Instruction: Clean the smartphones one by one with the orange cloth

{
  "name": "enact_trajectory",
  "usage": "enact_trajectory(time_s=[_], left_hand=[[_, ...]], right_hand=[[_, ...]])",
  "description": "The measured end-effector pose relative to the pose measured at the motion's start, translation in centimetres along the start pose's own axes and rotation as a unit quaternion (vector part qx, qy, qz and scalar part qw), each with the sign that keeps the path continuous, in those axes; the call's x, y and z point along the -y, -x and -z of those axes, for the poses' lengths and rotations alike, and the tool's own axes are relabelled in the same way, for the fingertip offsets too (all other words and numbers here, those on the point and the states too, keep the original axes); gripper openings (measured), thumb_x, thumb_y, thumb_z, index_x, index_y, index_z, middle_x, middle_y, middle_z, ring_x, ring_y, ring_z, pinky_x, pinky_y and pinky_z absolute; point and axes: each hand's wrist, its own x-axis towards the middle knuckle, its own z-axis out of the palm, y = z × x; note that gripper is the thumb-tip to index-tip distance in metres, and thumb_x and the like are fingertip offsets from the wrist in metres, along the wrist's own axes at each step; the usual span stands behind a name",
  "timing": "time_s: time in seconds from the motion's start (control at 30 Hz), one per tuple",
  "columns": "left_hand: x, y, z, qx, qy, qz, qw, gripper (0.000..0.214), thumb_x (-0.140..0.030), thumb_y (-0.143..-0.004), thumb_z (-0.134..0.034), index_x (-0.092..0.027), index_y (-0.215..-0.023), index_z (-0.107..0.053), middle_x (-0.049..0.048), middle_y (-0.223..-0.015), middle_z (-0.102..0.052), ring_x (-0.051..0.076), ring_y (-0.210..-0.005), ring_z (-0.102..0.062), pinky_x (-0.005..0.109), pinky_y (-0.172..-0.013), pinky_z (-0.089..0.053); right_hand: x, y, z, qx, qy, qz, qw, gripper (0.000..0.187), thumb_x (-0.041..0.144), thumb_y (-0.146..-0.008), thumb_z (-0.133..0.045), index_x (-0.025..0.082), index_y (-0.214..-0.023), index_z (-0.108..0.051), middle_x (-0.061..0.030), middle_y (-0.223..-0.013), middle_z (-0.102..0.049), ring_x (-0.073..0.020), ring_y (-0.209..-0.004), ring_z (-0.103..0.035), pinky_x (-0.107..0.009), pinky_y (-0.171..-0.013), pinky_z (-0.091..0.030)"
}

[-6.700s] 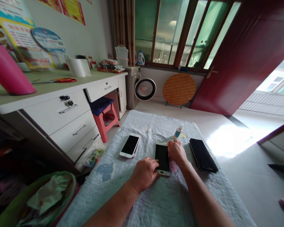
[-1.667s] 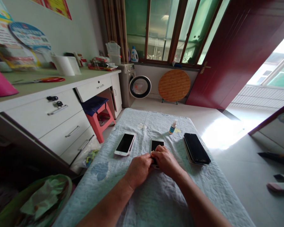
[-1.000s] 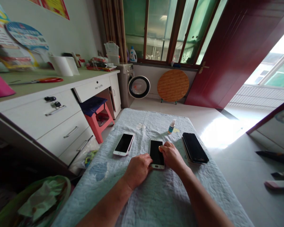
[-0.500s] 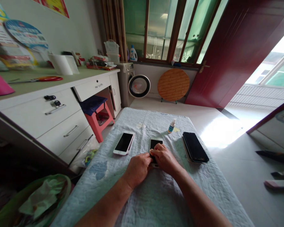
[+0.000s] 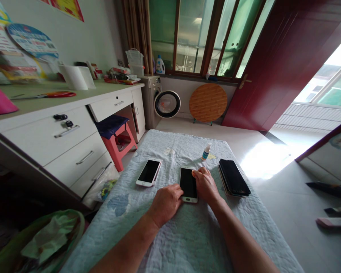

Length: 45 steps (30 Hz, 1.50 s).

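A white phone with a dark screen lies face up in the middle of a pale blue quilted cloth. My left hand rests curled against the phone's near left corner and steadies it. My right hand lies along the phone's right edge with its fingers bent and the fingertips at the screen's upper right. I cannot see anything between those fingers. A second white phone lies to the left. A dark stack of phones lies to the right.
A small spray bottle stands on the cloth behind the phones. A white desk with drawers runs along the left, with a red stool under it. A green bag of rubbish sits at the lower left. An open red door stands at the right.
Half a second ago my right hand lay across the middle of the screen. It has slid to the right edge and the screen now shows whole. My left hand has stayed put.
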Motion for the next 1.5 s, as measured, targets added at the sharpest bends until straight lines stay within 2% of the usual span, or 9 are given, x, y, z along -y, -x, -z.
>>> enact_trajectory(time_s=[0.13, 0.27, 0.47, 0.6, 0.73, 0.93, 1.03, 1.17, 1.5], left_hand=[[-0.1, 0.0, 0.1, 0.000, 0.002, 0.001, 1.000, 0.013, -0.014, -0.088, -0.059, -0.022, -0.091, -0.069, 0.0014, -0.096, -0.067, 0.020, -0.093, -0.064, 0.028, -0.082, -0.048], [-0.1, -0.1, 0.1, -0.003, -0.002, 0.001, 1.000, 0.010, -0.017, -0.089, -0.060, -0.022, -0.091, -0.069, 0.0009, -0.095, -0.066, 0.019, -0.091, -0.064, 0.027, -0.079, -0.048], [-0.2, 0.1, 0.0, -0.007, -0.008, -0.009, 1.000, 0.010, -0.022, -0.092, -0.059, -0.023, -0.090, -0.069, 0.0003, -0.095, -0.065, 0.018, -0.090, -0.063, 0.027, -0.078, -0.047], [-0.2, 0.1, -0.1, -0.005, -0.012, -0.008, 1.000, 0.013, -0.023, -0.093, -0.057, -0.023, -0.088, -0.069, 0.0002, -0.094, -0.065, 0.017, -0.089, -0.062, 0.026, -0.077, -0.047], [-0.1, 0.0, -0.2, -0.005, -0.014, -0.008, 1.000, 0.015, -0.021, -0.093, -0.056, -0.023, -0.087, -0.069, 0.0005, -0.095, -0.065, 0.017, -0.090, -0.062, 0.025, -0.077, -0.046], [-0.1, 0.0, -0.1, -0.004, -0.002, -0.014, 1.000, 0.015, -0.020, -0.093, -0.056, -0.023, -0.087, -0.069, 0.0009, -0.095, -0.065, 0.018, -0.090, -0.062, 0.026, -0.078, -0.046], [-0.2, 0.0, 0.1, -0.004, -0.001, -0.011, 1.000, 0.015, -0.019, -0.092, -0.056, -0.022, -0.085, -0.068, 0.0010, -0.094, -0.066, 0.018, -0.090, -0.062, 0.027, -0.077, -0.046], [-0.4, 0.1, 0.3, -0.006, 0.003, -0.007, 1.000, 0.014, -0.018, -0.092, -0.055, -0.022, -0.086, -0.068, 0.0011, -0.095, -0.067, 0.019, -0.089, -0.063, 0.026, -0.075, -0.046], [-0.1, -0.1, 0.1, 0.004, 0.002, 0.000, 1.000, 0.017, -0.021, -0.093, -0.054, -0.021, -0.082, -0.066, 0.0013, -0.088, -0.066, 0.018, -0.085, -0.063, 0.025, -0.072, -0.045]], right_hand=[[0.0, 0.0, 0.9, 0.036, -0.004, -0.014, 0.999, 0.027, 0.015, -0.093, -0.045, 0.019, -0.078, -0.067, -0.0052, -0.083, -0.055, -0.0170, -0.081, -0.051, -0.027, -0.076, -0.038], [0.3, 0.2, 2.7, 0.106, -0.051, 0.035, 0.992, 0.027, 0.013, -0.091, -0.047, 0.018, -0.075, -0.068, -0.0034, -0.079, -0.055, -0.0139, -0.076, -0.054, -0.025, -0.074, -0.039], [0.7, 0.6, 5.1, 0.272, -0.167, 0.054, 0.946, 0.023, 0.006, -0.077, -0.056, 0.018, -0.085, -0.075, -0.0024, -0.085, -0.062, -0.0105, -0.073, -0.059, -0.020, -0.070, -0.043], [0.8, 0.7, 5.8, 0.331, -0.178, 0.048, 0.926, 0.023, 0.007, -0.074, -0.059, 0.019, -0.083, -0.077, -0.0020, -0.087, -0.064, -0.0102, -0.073, -0.059, -0.019, -0.067, -0.043], [0.5, 0.6, 5.3, 0.307, -0.171, 0.040, 0.935, 0.017, 0.013, -0.077, -0.061, 0.019, -0.082, -0.077, -0.0019, -0.084, -0.063, -0.0106, -0.071, -0.058, -0.020, -0.066, -0.042], [0.4, 0.5, 3.0, 0.127, -0.107, 0.034, 0.985, 0.021, 0.011, -0.084, -0.054, 0.018, -0.079, -0.074, -0.0021, -0.079, -0.056, -0.0131, -0.076, -0.055, -0.024, -0.073, -0.041], [1.5, 0.7, 1.9, 0.088, -0.082, 0.055, 0.991, 0.024, 0.008, -0.086, -0.051, 0.017, -0.077, -0.071, -0.0030, -0.081, -0.055, -0.0144, -0.081, -0.053, -0.026, -0.077, -0.039], [2.8, 1.1, 1.5, 0.110, -0.113, 0.087, 0.984, 0.024, 0.008, -0.087, -0.051, 0.018, -0.081, -0.073, -0.0036, -0.085, -0.057, -0.0142, -0.083, -0.053, -0.025, -0.078, -0.039], [2.4, 0.9, 4.3, 0.231, -0.155, 0.126, 0.952, 0.024, 0.005, -0.078, -0.058, 0.021, -0.077, -0.076, -0.0004, -0.074, -0.059, -0.0119, -0.074, -0.054, -0.021, -0.069, -0.039]])
